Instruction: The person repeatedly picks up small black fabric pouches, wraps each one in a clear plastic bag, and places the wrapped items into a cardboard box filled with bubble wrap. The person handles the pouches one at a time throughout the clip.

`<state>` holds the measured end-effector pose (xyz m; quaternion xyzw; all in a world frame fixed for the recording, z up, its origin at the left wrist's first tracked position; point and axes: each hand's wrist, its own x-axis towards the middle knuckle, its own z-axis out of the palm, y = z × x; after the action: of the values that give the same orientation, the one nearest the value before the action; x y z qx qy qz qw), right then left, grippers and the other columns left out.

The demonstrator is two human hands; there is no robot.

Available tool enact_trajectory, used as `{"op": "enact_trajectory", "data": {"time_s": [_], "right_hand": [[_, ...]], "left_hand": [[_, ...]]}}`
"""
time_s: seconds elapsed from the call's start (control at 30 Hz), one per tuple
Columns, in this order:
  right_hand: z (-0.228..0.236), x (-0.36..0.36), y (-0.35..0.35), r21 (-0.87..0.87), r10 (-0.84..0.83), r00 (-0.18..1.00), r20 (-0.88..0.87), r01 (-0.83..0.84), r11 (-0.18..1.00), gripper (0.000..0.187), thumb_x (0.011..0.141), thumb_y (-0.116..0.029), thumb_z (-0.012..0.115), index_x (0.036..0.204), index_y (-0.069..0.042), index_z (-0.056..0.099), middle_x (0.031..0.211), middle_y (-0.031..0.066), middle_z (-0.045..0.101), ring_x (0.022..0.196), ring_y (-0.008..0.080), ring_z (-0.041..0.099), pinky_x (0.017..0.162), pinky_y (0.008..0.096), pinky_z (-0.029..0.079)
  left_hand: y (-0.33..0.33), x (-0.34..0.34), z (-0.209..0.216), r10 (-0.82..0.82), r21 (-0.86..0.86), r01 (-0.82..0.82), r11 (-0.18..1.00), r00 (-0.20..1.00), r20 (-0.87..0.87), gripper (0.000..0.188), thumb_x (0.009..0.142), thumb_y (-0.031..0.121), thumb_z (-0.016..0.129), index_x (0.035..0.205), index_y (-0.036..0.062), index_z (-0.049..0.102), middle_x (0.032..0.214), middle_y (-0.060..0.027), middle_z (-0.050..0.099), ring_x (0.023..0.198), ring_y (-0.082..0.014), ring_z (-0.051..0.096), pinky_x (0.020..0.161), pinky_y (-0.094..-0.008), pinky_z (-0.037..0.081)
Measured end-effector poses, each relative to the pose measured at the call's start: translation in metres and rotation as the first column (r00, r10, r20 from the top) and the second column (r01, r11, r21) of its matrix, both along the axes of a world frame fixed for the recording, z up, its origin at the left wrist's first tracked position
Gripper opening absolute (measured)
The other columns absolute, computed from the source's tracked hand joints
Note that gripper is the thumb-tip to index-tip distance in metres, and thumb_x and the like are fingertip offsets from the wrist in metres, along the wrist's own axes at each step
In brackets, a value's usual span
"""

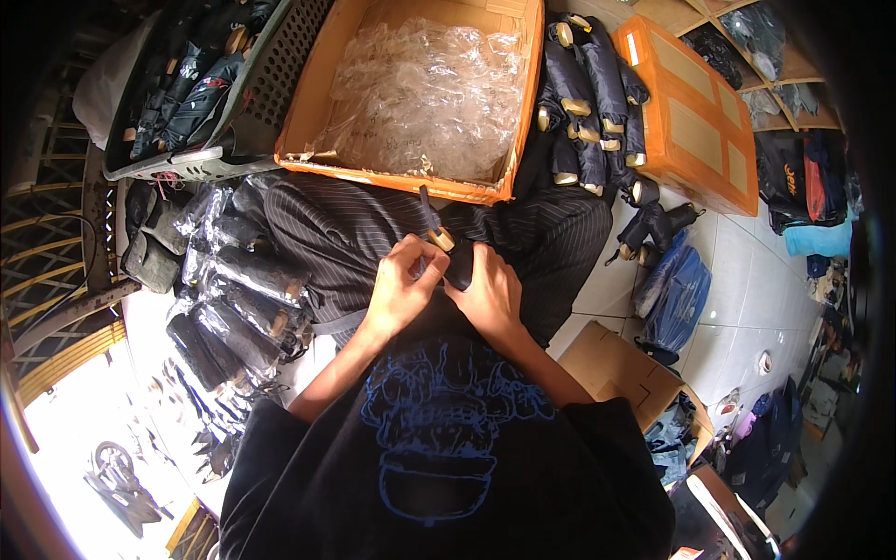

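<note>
Between my two hands, above my lap, is a black folding umbrella [459, 267] with a pale wood-coloured handle end and a dark wrist strap pointing away from me. My left hand [407, 282] is closed, its thumb and fingers pinched together beside the handle end. Wrapped along the umbrella's right side, my right hand [492, 287] grips the dark fabric. The lower part of the umbrella is hidden by my hands. Right beyond it stands an open cardboard box [411, 175] with clear plastic sleeves [420, 93] inside.
Several folded black umbrellas [583, 89] lie right of the box, next to an orange-taped carton [691, 112]. Plastic-wrapped umbrellas [238, 308] are piled at my left, below a dark crate [271, 79] of umbrellas. A blue wrapped bundle [677, 294] and open carton [621, 373] sit at right.
</note>
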<state>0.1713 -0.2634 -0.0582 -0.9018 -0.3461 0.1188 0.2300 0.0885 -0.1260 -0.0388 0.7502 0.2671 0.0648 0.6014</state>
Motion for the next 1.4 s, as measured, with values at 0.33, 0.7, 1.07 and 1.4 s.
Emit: {"op": "enact_trajectory", "data": {"time_s": [0.33, 0.7, 1.07, 1.4], "right_hand": [[0.009, 0.017, 0.000, 0.363, 0.096, 0.842, -0.531, 0.124, 0.923, 0.044, 0.070, -0.022, 0.079, 0.100, 0.000, 0.058, 0.090, 0.0206, 0.065, 0.084, 0.0395, 0.065, 0.074, 0.0437, 0.052], [0.015, 0.010, 0.009, 0.049, -0.071, 0.990, -0.121, 0.077, 0.996, 0.050, 0.069, -0.036, 0.079, 0.094, 0.000, 0.056, 0.075, 0.0221, 0.063, 0.073, 0.0398, 0.066, 0.062, 0.0485, 0.053], [0.011, 0.009, 0.011, -0.063, 0.000, 0.995, -0.099, -0.006, 0.998, 0.060, 0.067, -0.033, 0.077, 0.111, 0.001, 0.056, 0.079, 0.0191, 0.066, 0.075, 0.0368, 0.064, 0.065, 0.0471, 0.051], [0.008, 0.004, 0.006, 0.005, -0.106, 0.947, -0.303, 0.113, 0.994, 0.051, 0.074, -0.034, 0.076, 0.104, 0.000, 0.052, 0.094, 0.0214, 0.065, 0.087, 0.0427, 0.065, 0.073, 0.0505, 0.052]], "left_hand": [[-0.003, 0.001, 0.005, 0.137, -0.409, -0.069, 0.910, 0.981, 0.139, 0.002, 0.087, 0.000, 0.066, 0.088, 0.0005, 0.068, 0.089, -0.0009, 0.057, 0.080, -0.0092, 0.055, 0.073, -0.0246, 0.046], [0.003, 0.002, 0.005, 0.006, 0.209, -0.017, 0.978, 0.999, 0.052, 0.009, 0.083, 0.009, 0.073, 0.088, 0.0020, 0.070, 0.084, -0.0040, 0.060, 0.073, -0.0095, 0.052, 0.067, -0.0261, 0.044], [-0.008, 0.000, 0.006, 0.137, -0.227, -0.113, 0.967, 0.986, 0.097, 0.008, 0.082, 0.002, 0.071, 0.090, 0.0039, 0.069, 0.084, -0.0019, 0.057, 0.078, -0.0119, 0.053, 0.073, -0.0275, 0.045], [0.002, -0.001, 0.016, -0.200, 0.665, 0.081, 0.743, 0.974, 0.105, 0.038, 0.074, 0.005, 0.074, 0.111, 0.0107, 0.071, 0.109, -0.0056, 0.058, 0.091, -0.0260, 0.051, 0.080, -0.0372, 0.047]]}}
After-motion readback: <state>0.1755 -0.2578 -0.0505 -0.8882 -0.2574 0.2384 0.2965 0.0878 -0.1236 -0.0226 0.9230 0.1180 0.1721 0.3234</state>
